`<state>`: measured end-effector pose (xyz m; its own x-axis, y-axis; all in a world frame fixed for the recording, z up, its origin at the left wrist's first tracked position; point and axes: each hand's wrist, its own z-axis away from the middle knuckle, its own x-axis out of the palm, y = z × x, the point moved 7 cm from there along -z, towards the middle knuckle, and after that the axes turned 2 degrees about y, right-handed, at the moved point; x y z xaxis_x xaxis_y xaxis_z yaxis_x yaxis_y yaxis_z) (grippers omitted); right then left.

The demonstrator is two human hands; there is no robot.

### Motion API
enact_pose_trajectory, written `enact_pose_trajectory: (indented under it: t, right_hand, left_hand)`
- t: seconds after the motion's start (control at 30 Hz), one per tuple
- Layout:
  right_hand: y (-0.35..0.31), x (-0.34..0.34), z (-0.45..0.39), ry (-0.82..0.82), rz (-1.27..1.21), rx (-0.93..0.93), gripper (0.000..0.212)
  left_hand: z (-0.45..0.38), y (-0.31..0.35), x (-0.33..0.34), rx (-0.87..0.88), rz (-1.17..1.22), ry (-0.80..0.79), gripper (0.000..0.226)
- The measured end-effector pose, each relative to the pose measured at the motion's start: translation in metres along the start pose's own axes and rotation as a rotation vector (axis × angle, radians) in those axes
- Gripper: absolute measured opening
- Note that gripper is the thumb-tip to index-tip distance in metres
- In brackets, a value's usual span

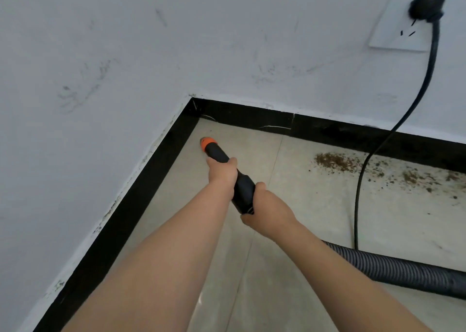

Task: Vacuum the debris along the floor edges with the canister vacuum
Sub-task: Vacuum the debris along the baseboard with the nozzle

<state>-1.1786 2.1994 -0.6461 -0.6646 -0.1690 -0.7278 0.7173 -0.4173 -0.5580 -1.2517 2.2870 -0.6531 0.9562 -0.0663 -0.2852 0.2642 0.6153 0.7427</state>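
On the far left is the white wall (75, 79), pretty scuffed with grey marks, and the black baseboard (131, 205) runs along its bottom up into the corner, where it meets the second stretch of baseboard going off to the right. The paint edge above it is chipped and grubby in spots.

My left hand (223, 171) is wrapped tight around the front part of the black vacuum nozzle (227, 170), and the nozzle's orange tip (207, 142) is pointing into the corner, down at the light tile floor (290, 205) just beside the left baseboard. Can't tell if the tip is actually touching the tile or sitting just off it. My right hand (268, 209) is clamped around the back end of the same nozzle, just behind the left one, so both hands are gripping it.

Moving right, the ribbed grey hose (393, 268) comes out from behind my right forearm and lies across the floor toward the right edge. The black power cord (358, 200) drops down the wall and onto the floor near the hose, coming from the plug (427, 5) stuck in the white wall outlet (393, 29) at top right.

The debris (335, 163) is a brown crumbly patch along the back baseboard, well apart from the nozzle tip, with more bits (416, 178) scattered past the cord.
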Motion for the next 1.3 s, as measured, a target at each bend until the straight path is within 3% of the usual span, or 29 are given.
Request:
enact_pose_trajectory:
  t: [0.3, 0.6, 0.93, 1.3]
  right_hand:
    - [-0.008, 0.003, -0.039, 0.052, -0.023, 0.091, 0.043]
    - [-0.002, 0.000, -0.044, 0.037, -0.071, 0.102, 0.040]
    - [0.073, -0.013, 0.028, 0.120, -0.003, 0.225, 0.040]
    - [0.142, -0.049, 0.090, 0.213, -0.028, 0.310, 0.034]
  left_hand:
    - [-0.045, 0.023, 0.013, 0.106, -0.068, -0.067, 0.056]
    - [-0.049, 0.028, 0.020, 0.148, -0.141, -0.016, 0.055]
    - [0.022, -0.014, 0.089, 0.214, -0.158, -0.266, 0.056]
    - [0.089, -0.037, 0.165, 0.222, -0.224, -0.385, 0.058]
